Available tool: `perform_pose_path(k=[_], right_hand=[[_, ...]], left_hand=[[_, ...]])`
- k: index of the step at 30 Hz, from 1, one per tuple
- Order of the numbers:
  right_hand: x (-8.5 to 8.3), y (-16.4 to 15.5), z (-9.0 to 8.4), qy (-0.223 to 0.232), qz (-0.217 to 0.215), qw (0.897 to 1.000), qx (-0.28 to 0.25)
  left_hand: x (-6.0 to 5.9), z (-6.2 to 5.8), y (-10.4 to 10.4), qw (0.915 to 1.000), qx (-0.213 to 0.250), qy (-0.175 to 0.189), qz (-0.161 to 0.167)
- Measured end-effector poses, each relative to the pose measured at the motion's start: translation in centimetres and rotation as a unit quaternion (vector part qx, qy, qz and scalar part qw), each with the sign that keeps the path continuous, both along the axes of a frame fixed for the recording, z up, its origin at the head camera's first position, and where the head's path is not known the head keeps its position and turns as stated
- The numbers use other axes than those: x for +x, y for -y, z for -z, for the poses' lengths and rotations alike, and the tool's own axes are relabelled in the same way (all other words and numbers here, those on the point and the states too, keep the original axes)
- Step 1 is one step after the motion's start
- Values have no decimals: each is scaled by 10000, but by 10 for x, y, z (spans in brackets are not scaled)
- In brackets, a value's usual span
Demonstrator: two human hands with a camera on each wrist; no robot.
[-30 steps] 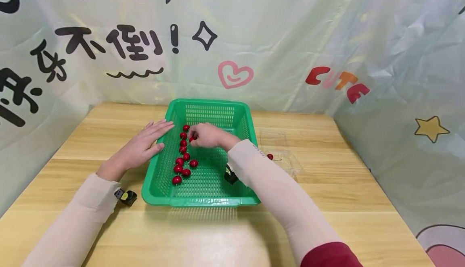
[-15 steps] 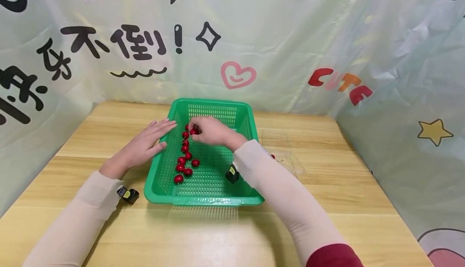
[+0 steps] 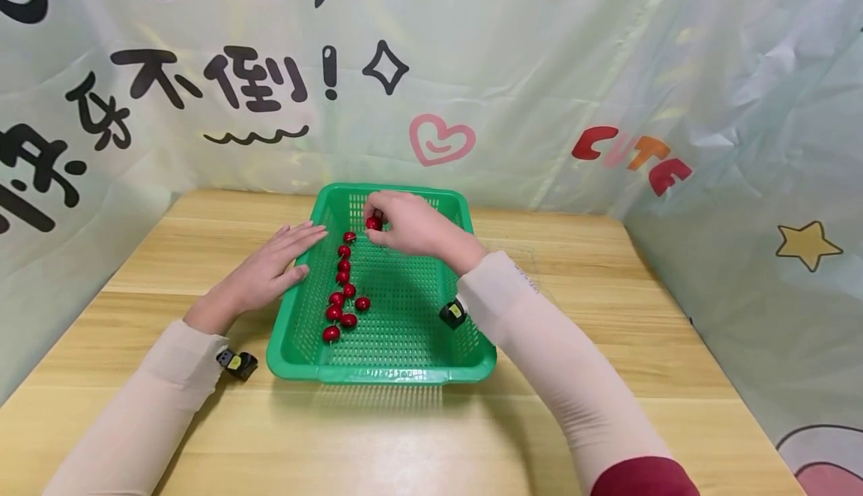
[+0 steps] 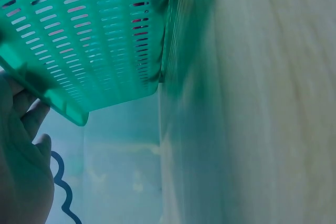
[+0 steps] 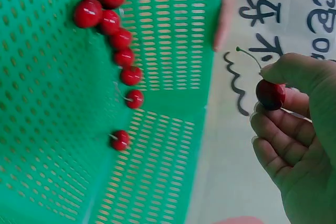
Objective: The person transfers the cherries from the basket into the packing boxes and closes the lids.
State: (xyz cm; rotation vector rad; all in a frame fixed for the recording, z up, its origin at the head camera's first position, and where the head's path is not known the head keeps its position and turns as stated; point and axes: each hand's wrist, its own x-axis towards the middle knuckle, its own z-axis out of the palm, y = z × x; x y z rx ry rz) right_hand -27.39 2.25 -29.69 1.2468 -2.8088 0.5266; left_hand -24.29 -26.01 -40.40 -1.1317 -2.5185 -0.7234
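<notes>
Fingers (image 3: 404, 220) of right hand (image 3: 413, 228) partly hide pinched cherry (image 3: 374, 222).

a pale wooden table (image 3: 607, 376) stands against glossy printed backdrop sheets (image 3: 539, 69) with black characters.

On the pale green plastic backdrop sheet (image 3: 472, 46) behind the bench, large black brush-style characters (image 3: 252, 80) read "不倒!", with neighbouring characters cut off. Further right, red and orange letters (image 3: 630, 157) spell "CUTE".

Head view high, facing down — wrist views close — shared green basket (image 3: 384, 365)
</notes>
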Motion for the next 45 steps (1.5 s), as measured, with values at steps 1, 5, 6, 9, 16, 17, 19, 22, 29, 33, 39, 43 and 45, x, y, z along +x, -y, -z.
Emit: perform_pose_path(k=[1,5,6,9,16,17,19,22,29,33,39,43,45], right_hand=[[1,-2,-4,-76,-27,9999,-61],[5,-11,-15,-455,-149,9985,-248],[5,-13,-17,-561,-184,9979,-278],[9,-21,-23,-747,-218,9964,-330],[14,-46,-33,-1053,-279,9928,-501],[14,-50,-34,-1105,-273,9920,-538],[15,-57,-35,-1245,-264,9901,-595],[16,-69,-35,-1432,-243,9872,-664],[18,-96,-29,-1793,-93,9806,-783],[20,-109,-24,-2068,-19,9740,-925],[22,-131,-16,-2684,-62,9561,-1178],[23,-145,-9,-3151,-170,9413,-1196],[23,-151,-5,-3297,-206,9366,-1170]], left_hand=[[0,0,0,10000,6,-2,4],[-1,1,0,10000,13,-44,9],[-1,1,1,10000,10,-56,7],[-1,2,1,10000,-4,-73,2],[-1,2,1,10000,-25,-76,-2],[-1,2,0,10000,-30,-74,-8],[-1,2,0,10000,-37,-68,-23],[-1,2,0,10000,-40,-65,-22],[0,1,0,10000,-20,-61,0],[0,3,0,10000,-14,-77,-4],[1,4,0,10000,-12,-69,11],[0,4,0,10000,-14,-92,8],[-1,3,1,10000,-6,-97,16]])
